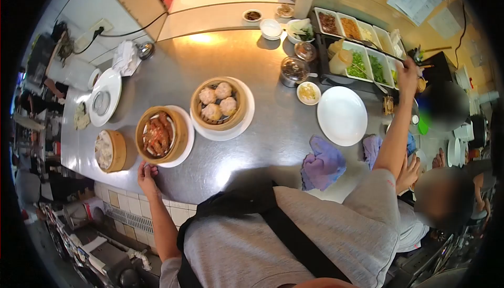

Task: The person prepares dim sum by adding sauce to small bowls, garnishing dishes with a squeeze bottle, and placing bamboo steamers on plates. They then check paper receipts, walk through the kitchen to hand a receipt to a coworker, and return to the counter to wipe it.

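My left hand [147, 175] is at the counter's front edge, fingers curled; whether they grip anything is hidden. Just above it, a bamboo steamer of chicken feet [159, 135] sits on a white plate [185, 150]. My right arm stretches out to the far right. There my right hand [407, 74] is closed at the end of the topping tray [328, 68], and what its fingers hold is too small to make out. Chopped green onion [356, 63] and leafy herbs [377, 70] fill the white tubs near it.
A steamer of shumai [219, 103] on a plate and a steamer of white buns [109, 151] stand on the steel counter [252, 151]. An oval white plate [342, 116] and a purple cloth [322, 164] lie right of centre. At right, a co-worker's hand [408, 174] is close to my arm.
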`<state>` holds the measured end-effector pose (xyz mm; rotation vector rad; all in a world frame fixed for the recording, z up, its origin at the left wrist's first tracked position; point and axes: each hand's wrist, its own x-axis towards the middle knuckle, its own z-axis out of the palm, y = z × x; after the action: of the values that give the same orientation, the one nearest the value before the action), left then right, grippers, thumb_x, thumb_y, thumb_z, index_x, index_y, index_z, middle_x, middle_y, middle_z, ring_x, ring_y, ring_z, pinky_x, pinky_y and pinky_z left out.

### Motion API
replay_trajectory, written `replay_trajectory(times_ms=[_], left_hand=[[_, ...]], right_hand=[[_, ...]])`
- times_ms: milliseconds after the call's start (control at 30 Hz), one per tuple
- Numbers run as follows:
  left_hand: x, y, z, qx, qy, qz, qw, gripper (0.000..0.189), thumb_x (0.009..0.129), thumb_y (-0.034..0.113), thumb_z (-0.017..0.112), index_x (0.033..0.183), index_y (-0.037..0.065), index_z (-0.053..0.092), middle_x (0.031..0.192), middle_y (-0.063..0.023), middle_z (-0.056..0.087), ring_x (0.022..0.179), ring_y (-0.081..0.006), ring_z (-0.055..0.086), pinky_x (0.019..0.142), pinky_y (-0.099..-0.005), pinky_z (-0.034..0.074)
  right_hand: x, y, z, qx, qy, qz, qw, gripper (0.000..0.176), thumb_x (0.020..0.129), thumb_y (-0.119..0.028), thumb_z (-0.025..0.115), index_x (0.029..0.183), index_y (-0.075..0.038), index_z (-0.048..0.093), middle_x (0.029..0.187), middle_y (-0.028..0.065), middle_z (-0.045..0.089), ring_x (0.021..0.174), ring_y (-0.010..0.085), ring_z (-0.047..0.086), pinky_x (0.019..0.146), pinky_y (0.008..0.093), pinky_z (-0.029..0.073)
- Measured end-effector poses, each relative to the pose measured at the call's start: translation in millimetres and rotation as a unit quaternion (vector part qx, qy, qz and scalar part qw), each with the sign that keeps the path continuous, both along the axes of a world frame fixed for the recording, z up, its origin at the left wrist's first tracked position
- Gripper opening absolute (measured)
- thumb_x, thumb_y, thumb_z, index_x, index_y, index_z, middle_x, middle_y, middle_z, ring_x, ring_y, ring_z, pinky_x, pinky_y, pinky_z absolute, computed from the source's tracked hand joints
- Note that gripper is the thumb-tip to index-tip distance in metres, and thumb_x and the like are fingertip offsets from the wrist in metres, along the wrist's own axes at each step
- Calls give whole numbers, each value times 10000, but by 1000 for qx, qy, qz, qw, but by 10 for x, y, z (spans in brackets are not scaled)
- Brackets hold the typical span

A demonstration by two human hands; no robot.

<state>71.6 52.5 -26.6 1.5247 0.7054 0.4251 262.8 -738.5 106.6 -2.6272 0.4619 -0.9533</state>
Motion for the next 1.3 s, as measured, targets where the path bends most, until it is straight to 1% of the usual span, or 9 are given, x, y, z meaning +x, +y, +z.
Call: replay_trajectory(times_ms=[33, 100, 233, 433, 800, 1000, 1100, 1200, 1300], left_hand=[[-18, -16, 39, -7, -6, 8, 1000, 254, 902, 42, 458, 1142, -28, 502, 803, -79, 600, 652, -99, 530, 595, -197, 437], [-39, 38, -25, -16, -27, -11, 999, 275, 892, 40, 465, 1155, -37, 484, 803, -91, 594, 649, -108, 517, 585, -204, 422], [-90, 68, 19, 11, 5, -37, 999, 278, 894, 69, 476, 1161, -1, 507, 869, -63, 591, 705, -100, 553, 653, -212, 458], [-119, 183, -90, -3, -44, -78, 996, 271, 888, 51, 476, 1146, -23, 517, 864, -77, 592, 713, -120, 572, 665, -231, 483], [-155, 239, -136, 14, -40, -130, 991, 256, 891, 46, 472, 1134, -10, 532, 875, -64, 589, 745, -126, 579, 687, -239, 488], [-163, 198, -116, -4, -58, -108, 992, 235, 874, 55, 497, 1089, -16, 560, 801, -52, 600, 696, -109, 580, 656, -225, 479], [-178, 194, -136, 21, -64, -111, 991, 226, 872, 56, 502, 1077, -8, 573, 770, -47, 602, 677, -105, 577, 639, -226, 478], [-165, 159, -169, 24, -79, -97, 992, 211, 868, 53, 504, 1054, 2, 592, 754, -47, 605, 654, -102, 573, 621, -228, 478], [-175, 110, -79, 49, -53, -99, 993, 201, 892, 57, 490, 1063, -6, 574, 806, -43, 595, 695, -109, 569, 635, -226, 476]], right_hand=[[-69, 511, 15, 154, 22, 97, 983, 643, 741, -391, 688, 1208, 4, 488, 1123, 175, 554, 819, 243, 567, 760, 353, 455], [-105, 1154, -185, 189, 86, 182, 961, 665, 709, -432, 706, 1191, -14, 517, 1103, 143, 560, 789, 197, 557, 736, 333, 454], [167, 1529, -576, 75, 167, 84, 980, 635, 704, -457, 694, 1142, -29, 524, 1063, 138, 581, 825, 234, 566, 756, 342, 449], [311, 1854, -529, 85, -77, 133, 984, 611, 707, -405, 690, 1129, -11, 490, 927, 158, 611, 840, 314, 585, 790, 367, 445], [304, 2440, -295, 13, 174, -151, 973, 701, 641, -533, 702, 1073, -3, 550, 1061, 222, 595, 988, 368, 575, 831, 460, 453], [489, 2344, -405, 34, 104, -176, 978, 661, 669, -548, 665, 1034, -9, 552, 1038, 200, 610, 952, 376, 586, 825, 460, 453], [320, 2463, -206, 130, -41, -116, 984, 626, 697, -509, 658, 1035, 4, 544, 1046, 210, 601, 948, 386, 579, 827, 444, 448], [351, 2566, -4, 59, -212, 2, 976, 581, 728, -431, 667, 1070, 18, 532, 1027, 219, 603, 948, 382, 571, 831, 423, 440], [-6, 3417, 430, 18, -126, 229, 965, 493, 746, -246, 655, 1135, 21, 510, 1066, 233, 569, 956, 387, 546, 836, 403, 433]])
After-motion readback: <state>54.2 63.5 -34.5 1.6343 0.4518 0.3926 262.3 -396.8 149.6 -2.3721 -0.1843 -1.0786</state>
